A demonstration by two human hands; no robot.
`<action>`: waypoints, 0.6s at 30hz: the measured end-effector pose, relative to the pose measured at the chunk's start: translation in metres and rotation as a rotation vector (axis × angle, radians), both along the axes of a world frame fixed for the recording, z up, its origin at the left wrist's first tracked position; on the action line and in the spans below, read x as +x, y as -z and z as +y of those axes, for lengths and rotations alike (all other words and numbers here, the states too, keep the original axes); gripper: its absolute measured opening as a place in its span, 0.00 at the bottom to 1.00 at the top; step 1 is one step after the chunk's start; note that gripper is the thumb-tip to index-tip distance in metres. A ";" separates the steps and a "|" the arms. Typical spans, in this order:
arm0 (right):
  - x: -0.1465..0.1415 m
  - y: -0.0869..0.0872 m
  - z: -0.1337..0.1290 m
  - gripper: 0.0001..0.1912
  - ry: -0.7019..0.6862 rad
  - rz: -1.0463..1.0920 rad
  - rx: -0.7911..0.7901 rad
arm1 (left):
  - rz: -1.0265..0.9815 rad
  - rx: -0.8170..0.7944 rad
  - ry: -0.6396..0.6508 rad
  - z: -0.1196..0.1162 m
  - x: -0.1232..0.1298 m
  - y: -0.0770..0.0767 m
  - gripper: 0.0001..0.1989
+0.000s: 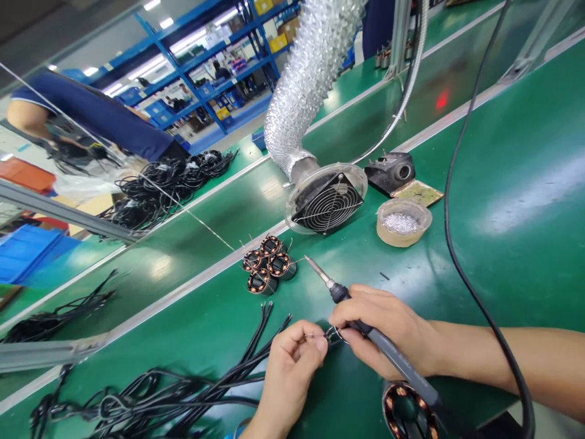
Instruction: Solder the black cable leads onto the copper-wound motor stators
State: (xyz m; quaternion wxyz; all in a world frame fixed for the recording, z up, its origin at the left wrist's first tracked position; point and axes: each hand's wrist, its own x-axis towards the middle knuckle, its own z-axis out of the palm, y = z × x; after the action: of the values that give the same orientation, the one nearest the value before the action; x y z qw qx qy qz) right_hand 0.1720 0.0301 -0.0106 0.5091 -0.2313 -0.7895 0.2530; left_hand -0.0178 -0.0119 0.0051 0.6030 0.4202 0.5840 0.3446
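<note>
My right hand [388, 329] is wrapped round a soldering iron [336, 289], whose bare tip points up and left toward several wound copper coils [260, 281]. Close beside it, my left hand [295, 369] pinches the end of a thin dark wire [329, 333]; the wire and a loop of it run between the fingertips of both hands. A larger coil ring [409, 411] lies below my right hand, near the bottom edge. Black cables [214, 390] with stripped ends lie to the left of my left hand, partly behind it.
A fume fan [329, 204] on a silver duct [297, 85] stands beyond the coils. A round container [404, 224] of shiny bits and an iron stand [393, 172] sit right of it. A black cord [450, 231] crosses my right forearm. Across the bench, a person in dark blue [100, 116] handles cables.
</note>
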 end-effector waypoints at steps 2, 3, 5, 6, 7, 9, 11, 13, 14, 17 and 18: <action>-0.001 0.000 0.002 0.12 -0.034 0.003 0.001 | 0.015 0.027 0.014 0.002 -0.001 0.001 0.19; -0.001 -0.001 0.002 0.12 -0.055 0.007 0.009 | 0.030 0.046 0.017 0.002 -0.001 0.000 0.19; 0.000 0.000 0.003 0.13 -0.092 0.010 0.033 | 0.063 0.077 0.013 0.003 0.000 -0.001 0.18; 0.001 0.001 0.003 0.12 -0.108 0.009 0.053 | 0.073 0.087 0.014 0.003 0.000 -0.001 0.18; 0.002 0.001 0.003 0.12 -0.124 0.006 0.074 | 0.076 0.094 0.017 0.002 0.000 -0.002 0.17; 0.003 0.003 0.003 0.12 -0.152 -0.001 0.107 | 0.067 0.104 0.023 0.001 0.000 -0.002 0.17; 0.004 0.004 0.003 0.12 -0.159 -0.006 0.109 | 0.055 0.101 0.033 0.001 0.000 -0.002 0.17; 0.004 0.004 0.003 0.12 -0.135 -0.007 0.079 | 0.053 0.080 0.038 0.002 -0.001 -0.002 0.18; 0.004 0.004 0.003 0.12 -0.119 -0.004 0.063 | 0.056 0.066 0.040 0.002 0.000 -0.002 0.18; 0.003 0.004 0.003 0.11 -0.092 0.011 0.035 | 0.063 0.030 0.046 0.003 0.001 -0.004 0.19; 0.002 0.004 0.003 0.11 -0.093 0.017 0.034 | 0.065 0.022 0.048 0.003 0.003 -0.004 0.20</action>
State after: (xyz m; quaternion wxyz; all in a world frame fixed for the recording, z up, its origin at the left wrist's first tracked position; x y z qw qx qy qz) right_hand 0.1742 0.0332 -0.0144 0.5072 -0.1835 -0.7993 0.2650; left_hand -0.0152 -0.0084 0.0090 0.5872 0.4518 0.5892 0.3224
